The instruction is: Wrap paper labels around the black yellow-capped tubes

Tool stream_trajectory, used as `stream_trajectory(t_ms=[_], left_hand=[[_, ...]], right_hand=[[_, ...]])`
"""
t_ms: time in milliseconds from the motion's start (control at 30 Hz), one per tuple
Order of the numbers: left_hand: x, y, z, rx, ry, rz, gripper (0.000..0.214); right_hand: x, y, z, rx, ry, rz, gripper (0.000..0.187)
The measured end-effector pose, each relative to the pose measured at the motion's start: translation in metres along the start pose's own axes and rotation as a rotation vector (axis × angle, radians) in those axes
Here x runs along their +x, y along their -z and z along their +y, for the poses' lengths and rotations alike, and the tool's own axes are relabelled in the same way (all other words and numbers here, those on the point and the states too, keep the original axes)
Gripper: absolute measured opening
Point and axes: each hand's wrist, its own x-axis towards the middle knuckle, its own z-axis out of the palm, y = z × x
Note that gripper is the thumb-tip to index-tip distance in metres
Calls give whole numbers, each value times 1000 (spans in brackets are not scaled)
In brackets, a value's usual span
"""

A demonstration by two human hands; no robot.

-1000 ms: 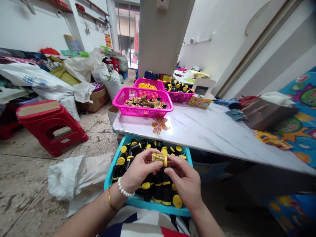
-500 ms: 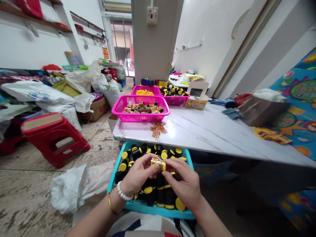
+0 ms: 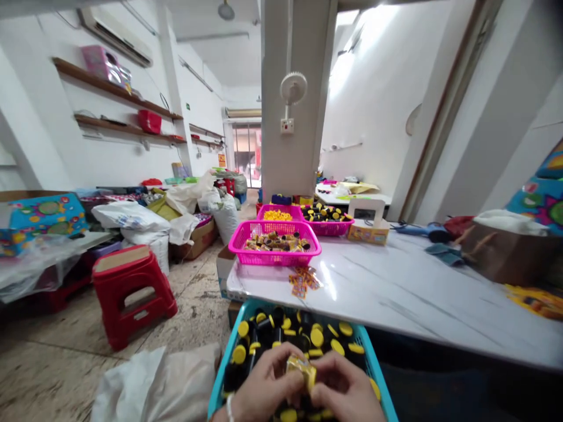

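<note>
Between my two hands is a small gold-wrapped canister (image 3: 301, 368) with a shiny printed label. My left hand (image 3: 269, 384), with a white bead bracelet at the wrist, pinches its left side between thumb and fingers. On the right, the fingers and thumb of my right hand (image 3: 347, 384) close on the other end. Directly beneath both hands, a teal basket (image 3: 373, 363) holds many black canisters with yellow lids (image 3: 316, 337). Blurring and my fingers hide part of the held piece.
On the marble-patterned table (image 3: 378, 281) stands a pink basket (image 3: 275, 258) of gold-labelled canisters. Loose orange labels (image 3: 303, 281) lie in front of it. More pink baskets sit behind, beside a small carton (image 3: 367, 233). A red stool (image 3: 134, 293) and white sacking (image 3: 158, 381) occupy the left floor.
The view has tilted up and turned slightly left, so hands and basket appear lower and further right. Both hands still hold the gold-wrapped canister, which is now tilted, with the fingers closer round it.
</note>
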Motion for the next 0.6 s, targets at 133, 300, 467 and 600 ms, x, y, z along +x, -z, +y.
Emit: stream_trajectory(t_ms=[133, 300, 467, 600], left_hand=[[-10, -6, 2, -177, 152, 25, 40], [-15, -8, 6, -282, 214, -30, 42], [-17, -7, 4, -374, 263, -1, 41], [-18, -11, -6, -311, 304, 8, 39]], right_hand=[[0, 5, -18, -20, -27, -129, 17], [-1, 4, -8, 133, -16, -99, 10], [-6, 4, 1, 182, 5, 9, 11], [-12, 5, 1, 30, -14, -100, 15]])
